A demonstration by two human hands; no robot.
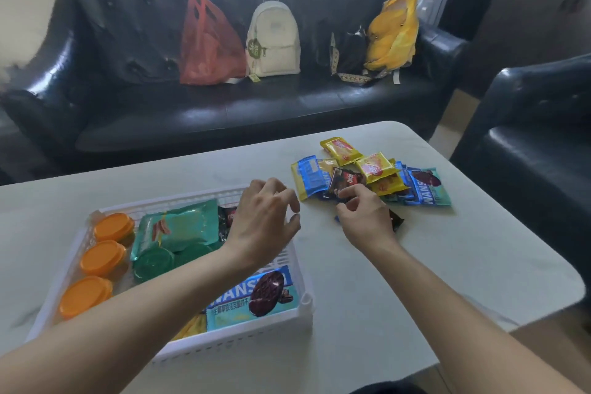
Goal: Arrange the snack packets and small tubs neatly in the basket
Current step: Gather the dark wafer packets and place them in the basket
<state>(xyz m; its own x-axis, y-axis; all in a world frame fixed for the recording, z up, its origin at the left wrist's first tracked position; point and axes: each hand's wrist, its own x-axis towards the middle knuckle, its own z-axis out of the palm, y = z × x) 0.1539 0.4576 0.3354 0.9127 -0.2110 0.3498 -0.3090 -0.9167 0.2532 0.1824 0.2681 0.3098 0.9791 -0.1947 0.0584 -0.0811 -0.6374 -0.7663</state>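
Observation:
A white slatted basket (289,323) sits on the table's left half. Inside it, three orange tubs (102,257) line the left wall, green tubs (153,262) lie beside them under a teal packet (182,227), and a blue biscuit packet (252,296) lies at the near right. My left hand (265,221) hovers over the basket's far right corner, fingers spread and holding nothing. A loose pile of yellow, blue and dark snack packets (374,174) lies on the table to the right. At the pile's near edge, my right hand (364,217) curls over a dark packet (396,221).
The pale table (415,281) has rounded corners and bare surface in front of and to the right of the pile. Behind it a black sofa (224,112) holds a red bag, a white backpack (275,38) and a yellow bag. A black armchair (537,137) stands at right.

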